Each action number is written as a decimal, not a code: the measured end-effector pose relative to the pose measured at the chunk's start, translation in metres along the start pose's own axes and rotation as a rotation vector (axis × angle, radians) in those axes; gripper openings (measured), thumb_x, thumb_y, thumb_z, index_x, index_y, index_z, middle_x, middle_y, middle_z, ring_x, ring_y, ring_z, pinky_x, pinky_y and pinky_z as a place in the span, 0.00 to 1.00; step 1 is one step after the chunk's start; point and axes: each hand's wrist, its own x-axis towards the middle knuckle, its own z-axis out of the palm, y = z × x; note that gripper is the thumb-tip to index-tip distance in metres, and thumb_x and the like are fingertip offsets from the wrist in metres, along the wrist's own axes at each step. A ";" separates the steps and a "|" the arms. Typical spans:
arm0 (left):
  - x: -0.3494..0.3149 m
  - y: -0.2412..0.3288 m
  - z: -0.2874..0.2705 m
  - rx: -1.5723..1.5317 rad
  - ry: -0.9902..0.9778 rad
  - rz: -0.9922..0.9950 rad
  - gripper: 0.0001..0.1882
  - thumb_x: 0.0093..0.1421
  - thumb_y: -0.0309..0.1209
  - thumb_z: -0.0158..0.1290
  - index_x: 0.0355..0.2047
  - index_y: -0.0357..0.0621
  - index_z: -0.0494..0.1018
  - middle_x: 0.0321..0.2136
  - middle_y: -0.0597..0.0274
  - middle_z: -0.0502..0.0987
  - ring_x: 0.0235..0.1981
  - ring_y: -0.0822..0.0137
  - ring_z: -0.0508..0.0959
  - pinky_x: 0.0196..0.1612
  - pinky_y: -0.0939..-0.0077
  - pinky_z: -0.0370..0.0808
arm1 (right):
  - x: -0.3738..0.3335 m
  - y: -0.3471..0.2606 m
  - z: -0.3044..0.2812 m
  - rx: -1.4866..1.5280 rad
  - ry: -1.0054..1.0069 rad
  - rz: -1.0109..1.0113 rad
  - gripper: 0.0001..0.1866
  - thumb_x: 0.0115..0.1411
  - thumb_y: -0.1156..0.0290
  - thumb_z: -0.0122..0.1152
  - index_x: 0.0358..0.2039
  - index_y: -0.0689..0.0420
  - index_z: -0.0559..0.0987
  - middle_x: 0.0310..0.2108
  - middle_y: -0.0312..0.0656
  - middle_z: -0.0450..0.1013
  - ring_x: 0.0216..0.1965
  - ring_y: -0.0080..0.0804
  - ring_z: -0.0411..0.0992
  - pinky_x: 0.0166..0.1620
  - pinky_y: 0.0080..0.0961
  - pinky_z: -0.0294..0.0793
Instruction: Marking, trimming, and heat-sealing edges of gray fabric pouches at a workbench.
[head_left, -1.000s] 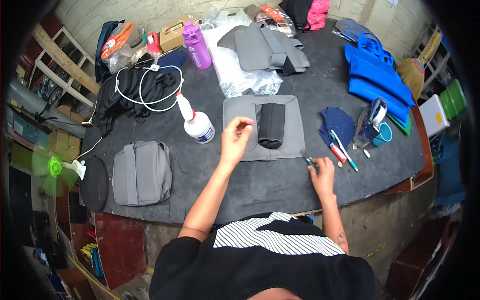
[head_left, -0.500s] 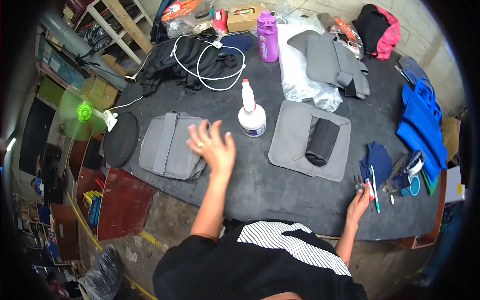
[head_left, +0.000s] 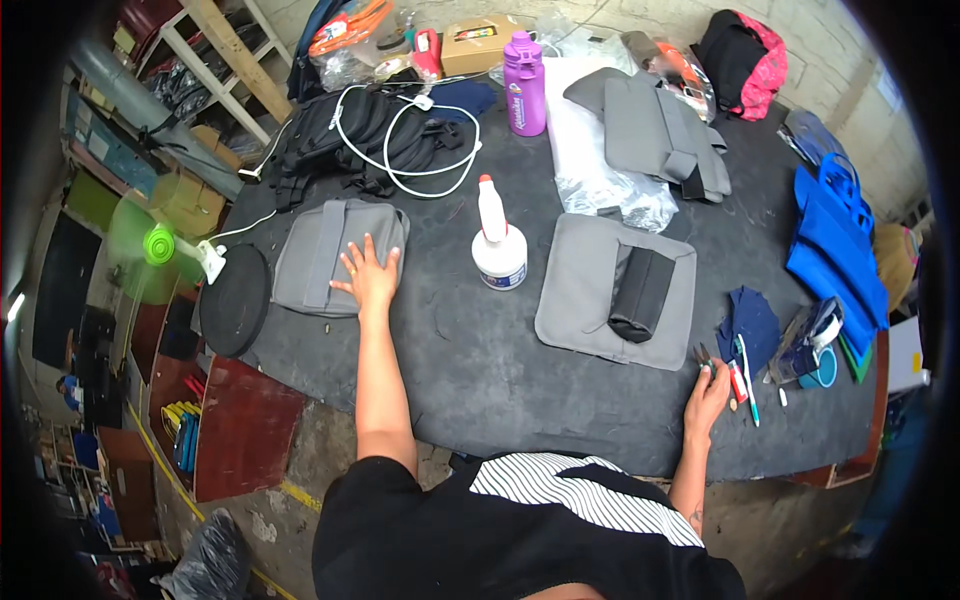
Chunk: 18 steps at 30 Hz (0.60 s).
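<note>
L hand [head_left: 372,288]: palm down, fingers spread, gripping nothing; lies over R side of strapped grey fabric bag [head_left: 298,250], nr. bench's [head_left: 480,385] L edge. Light contact w/ bag appears likely; exact pressure cannot be told.

R hand [head_left: 707,398]: fingers closed on small snips [head_left: 704,356], dark tips pointing away from the person; posn. nr. bench's near edge, toward R corner. Hands well apart.

Adj. to R hand: red lighter [head_left: 738,382], white-and-teal pen-like tool [head_left: 747,375], navy cloth [head_left: 748,318] just beyond.

Grey fabric panel [head_left: 572,290] lies flat btwn. hands, set back from near edge, w/ black padded roll [head_left: 643,295] on it. White bottle [head_left: 500,257], red-tipped, stands upright btwn. bag and panel. Round black disc [head_left: 236,300] at bench's L edge, just beside bag.
</note>
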 end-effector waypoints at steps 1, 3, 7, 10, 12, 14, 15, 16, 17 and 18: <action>0.012 0.003 0.001 -0.003 -0.002 -0.018 0.39 0.58 0.58 0.43 0.65 0.55 0.50 0.66 0.49 0.45 0.67 0.48 0.41 0.56 0.26 0.28 | -0.001 -0.002 -0.001 -0.004 0.005 0.008 0.11 0.62 0.70 0.47 0.40 0.63 0.71 0.36 0.50 0.70 0.40 0.47 0.67 0.44 0.37 0.64; 0.027 0.006 0.003 -0.006 -0.008 -0.023 0.39 0.58 0.59 0.43 0.65 0.55 0.50 0.66 0.49 0.45 0.67 0.48 0.41 0.56 0.26 0.28 | -0.002 -0.010 -0.003 0.041 0.006 0.018 0.11 0.62 0.69 0.48 0.40 0.63 0.71 0.37 0.49 0.69 0.39 0.47 0.67 0.44 0.36 0.64; 0.029 0.016 0.001 -0.005 0.015 -0.053 0.39 0.58 0.56 0.45 0.63 0.50 0.52 0.65 0.46 0.47 0.66 0.47 0.43 0.58 0.27 0.32 | -0.003 -0.005 0.000 0.053 0.032 -0.005 0.13 0.58 0.69 0.54 0.42 0.63 0.70 0.37 0.49 0.68 0.38 0.46 0.66 0.44 0.36 0.64; 0.039 -0.011 0.017 0.142 0.340 0.096 0.28 0.58 0.39 0.52 0.56 0.38 0.63 0.51 0.41 0.69 0.54 0.45 0.68 0.54 0.47 0.64 | -0.002 -0.007 0.000 0.039 0.034 -0.034 0.14 0.56 0.70 0.56 0.42 0.62 0.70 0.37 0.49 0.68 0.38 0.46 0.66 0.44 0.37 0.63; 0.041 -0.007 -0.004 0.017 0.361 -0.003 0.25 0.58 0.37 0.51 0.54 0.38 0.65 0.44 0.41 0.73 0.47 0.45 0.73 0.47 0.51 0.69 | -0.003 -0.007 -0.003 0.034 0.027 -0.005 0.14 0.56 0.71 0.56 0.42 0.62 0.70 0.37 0.48 0.68 0.38 0.46 0.66 0.44 0.37 0.63; 0.038 0.002 -0.043 -0.201 0.540 -0.078 0.19 0.59 0.32 0.51 0.49 0.37 0.70 0.33 0.42 0.77 0.36 0.44 0.77 0.37 0.56 0.73 | -0.004 -0.004 -0.002 0.006 0.029 -0.046 0.14 0.55 0.72 0.56 0.42 0.62 0.70 0.36 0.48 0.68 0.38 0.46 0.66 0.44 0.37 0.63; 0.029 0.007 -0.071 -0.294 0.698 -0.057 0.17 0.59 0.30 0.51 0.47 0.37 0.72 0.30 0.41 0.77 0.32 0.43 0.78 0.34 0.57 0.73 | -0.003 -0.005 -0.001 0.009 0.036 -0.044 0.14 0.55 0.72 0.56 0.42 0.62 0.70 0.36 0.48 0.68 0.38 0.46 0.66 0.44 0.37 0.63; 0.023 0.018 -0.100 -0.345 0.841 -0.036 0.16 0.59 0.28 0.50 0.48 0.38 0.71 0.32 0.40 0.77 0.34 0.44 0.78 0.35 0.57 0.72 | -0.003 -0.007 0.000 -0.004 0.017 -0.022 0.14 0.55 0.72 0.56 0.42 0.62 0.70 0.36 0.48 0.68 0.38 0.46 0.66 0.43 0.36 0.63; 0.015 0.029 -0.130 -0.393 0.986 -0.016 0.16 0.59 0.26 0.49 0.48 0.39 0.71 0.35 0.39 0.76 0.35 0.44 0.78 0.36 0.57 0.71 | -0.002 -0.009 0.000 -0.014 -0.006 -0.002 0.14 0.55 0.72 0.56 0.42 0.62 0.70 0.36 0.48 0.68 0.38 0.46 0.65 0.43 0.36 0.63; 0.011 0.039 -0.154 -0.433 1.061 0.045 0.16 0.59 0.25 0.49 0.48 0.39 0.71 0.36 0.38 0.76 0.35 0.44 0.78 0.37 0.57 0.71 | -0.003 -0.009 0.000 -0.013 -0.004 -0.004 0.14 0.55 0.72 0.56 0.42 0.62 0.70 0.36 0.48 0.68 0.38 0.46 0.65 0.43 0.36 0.63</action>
